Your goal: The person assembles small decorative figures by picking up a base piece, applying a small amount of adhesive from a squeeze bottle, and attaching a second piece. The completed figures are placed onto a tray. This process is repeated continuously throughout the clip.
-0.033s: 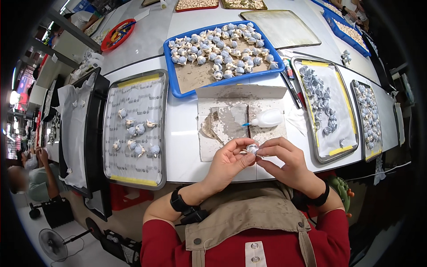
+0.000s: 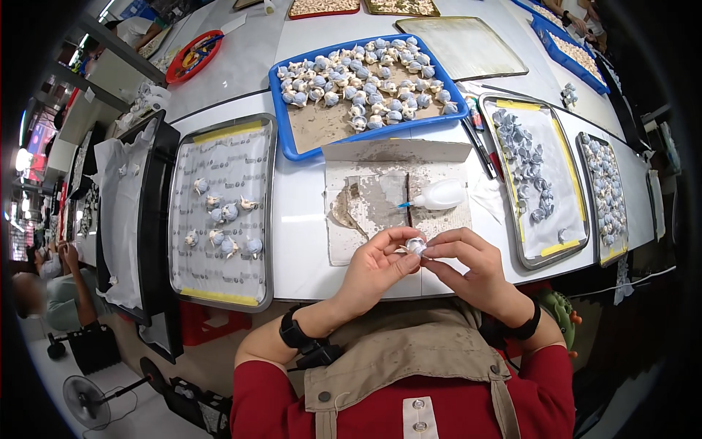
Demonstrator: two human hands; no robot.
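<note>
A small pale blue-and-white figurine is held up between my fingertips, over the near edge of the cardboard. My left hand pinches it from the left between thumb and fingers. From the other side, the thumb and fingers of my right hand close on it too, hiding part of it. Just beyond my hands, a white squeeze bottle with a blue needle tip lies on its side on the stained cardboard. A thin dark brown stick lies under the tip.
A blue tray of similar figurines stands beyond the cardboard. Left is a lined metal tray with several figurines; right, a tray of curved blue-grey pieces and a narrower full tray. A black pen-like tool lies between. Another person sits far left.
</note>
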